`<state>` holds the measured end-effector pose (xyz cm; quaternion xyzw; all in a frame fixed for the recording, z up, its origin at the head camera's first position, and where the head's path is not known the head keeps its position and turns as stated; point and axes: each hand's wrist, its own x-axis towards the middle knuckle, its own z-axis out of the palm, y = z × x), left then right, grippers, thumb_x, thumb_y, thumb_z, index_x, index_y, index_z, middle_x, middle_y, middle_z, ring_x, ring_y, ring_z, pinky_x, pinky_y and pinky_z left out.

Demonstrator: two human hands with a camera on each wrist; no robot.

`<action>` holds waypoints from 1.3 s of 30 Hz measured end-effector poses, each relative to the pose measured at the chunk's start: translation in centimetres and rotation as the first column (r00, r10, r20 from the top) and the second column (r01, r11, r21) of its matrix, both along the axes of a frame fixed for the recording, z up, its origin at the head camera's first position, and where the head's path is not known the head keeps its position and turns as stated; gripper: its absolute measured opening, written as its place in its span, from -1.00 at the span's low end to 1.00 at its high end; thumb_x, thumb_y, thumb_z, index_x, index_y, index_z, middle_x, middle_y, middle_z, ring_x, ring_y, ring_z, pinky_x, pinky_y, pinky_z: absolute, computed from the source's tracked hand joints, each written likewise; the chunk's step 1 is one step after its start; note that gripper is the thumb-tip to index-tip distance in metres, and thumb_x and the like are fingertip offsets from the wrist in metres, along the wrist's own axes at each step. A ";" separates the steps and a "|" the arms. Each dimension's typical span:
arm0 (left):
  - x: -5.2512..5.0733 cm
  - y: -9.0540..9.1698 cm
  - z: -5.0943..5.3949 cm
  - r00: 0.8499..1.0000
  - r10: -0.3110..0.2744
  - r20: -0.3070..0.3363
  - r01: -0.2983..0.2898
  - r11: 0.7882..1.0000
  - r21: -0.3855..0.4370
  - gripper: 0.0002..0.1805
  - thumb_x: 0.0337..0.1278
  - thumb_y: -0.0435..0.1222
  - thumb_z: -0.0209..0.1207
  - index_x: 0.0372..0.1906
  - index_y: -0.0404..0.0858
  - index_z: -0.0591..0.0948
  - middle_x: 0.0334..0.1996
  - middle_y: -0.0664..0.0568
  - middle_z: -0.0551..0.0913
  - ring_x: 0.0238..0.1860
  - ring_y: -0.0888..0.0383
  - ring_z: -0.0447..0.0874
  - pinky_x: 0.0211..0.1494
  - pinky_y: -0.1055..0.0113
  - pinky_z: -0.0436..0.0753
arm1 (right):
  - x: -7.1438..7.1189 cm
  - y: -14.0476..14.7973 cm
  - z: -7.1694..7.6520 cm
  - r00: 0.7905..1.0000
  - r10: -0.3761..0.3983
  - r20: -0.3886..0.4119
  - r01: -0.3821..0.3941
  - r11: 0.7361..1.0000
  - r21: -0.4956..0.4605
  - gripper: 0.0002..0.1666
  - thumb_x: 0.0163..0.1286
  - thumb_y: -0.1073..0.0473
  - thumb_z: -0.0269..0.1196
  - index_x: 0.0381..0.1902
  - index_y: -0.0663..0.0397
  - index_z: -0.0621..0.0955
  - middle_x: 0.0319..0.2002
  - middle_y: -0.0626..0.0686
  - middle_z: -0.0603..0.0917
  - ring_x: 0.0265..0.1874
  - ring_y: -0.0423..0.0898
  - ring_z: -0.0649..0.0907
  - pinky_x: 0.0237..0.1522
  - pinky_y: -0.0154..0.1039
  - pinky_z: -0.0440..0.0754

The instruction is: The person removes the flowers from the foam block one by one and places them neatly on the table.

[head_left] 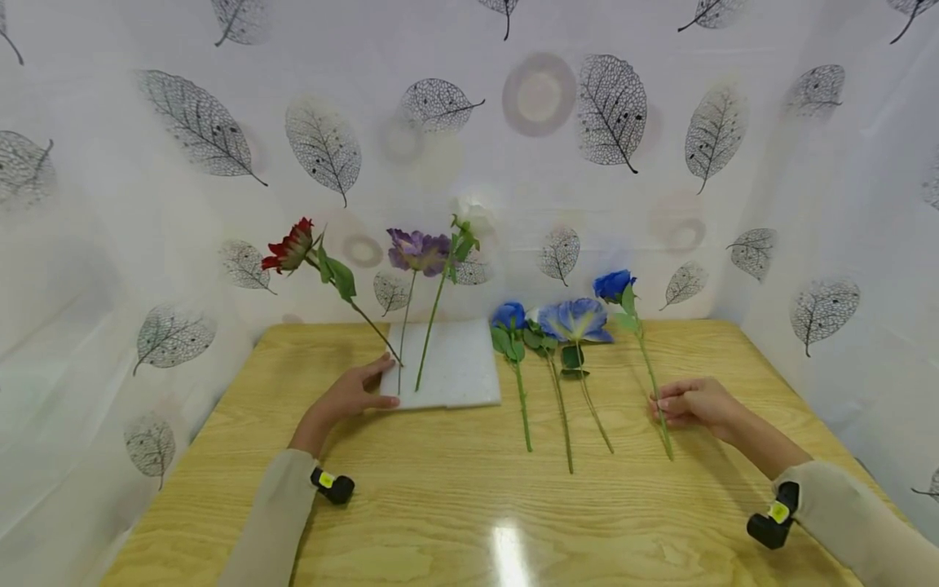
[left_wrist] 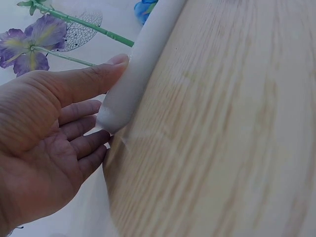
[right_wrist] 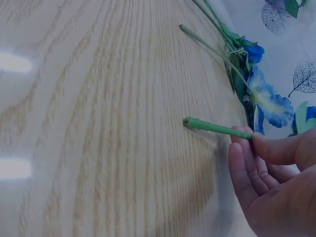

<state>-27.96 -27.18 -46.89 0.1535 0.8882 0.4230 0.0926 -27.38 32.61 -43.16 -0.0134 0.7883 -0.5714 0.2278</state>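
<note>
Left wrist: fingers (left_wrist: 85, 145) hold slab (left_wrist: 129, 84) edge, tabletop (left_wrist: 212, 123) alongside.

And there was the surface (head_left: 411, 514), yellowish wood with its grain streaking left to right, a bright reflection (head_left: 509, 554) flaring on its near side! Beyond its far edge hung a white sheet (head_left: 455, 49), wrapping round left and right, scattered with dark skeleton leaf prints (head_left: 612, 110) and soft, faded circles (head_left: 539, 94)!
</note>
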 end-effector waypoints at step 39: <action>0.0 0.0 0.0 1.000 -0.004 -0.005 0.004 1.000 0.001 -0.05 0.19 -0.19 0.42 0.56 -0.40 0.19 0.61 -0.26 -0.02 0.62 -0.28 -0.06 0.62 -0.18 0.05 | -1.4 -2.2 0.7 0.988 0.141 -0.061 -0.117 0.949 0.294 -0.36 0.37 0.26 0.35 0.24 0.64 0.43 -0.40 0.04 0.79 -0.42 -0.12 0.77 -0.30 -0.17 0.80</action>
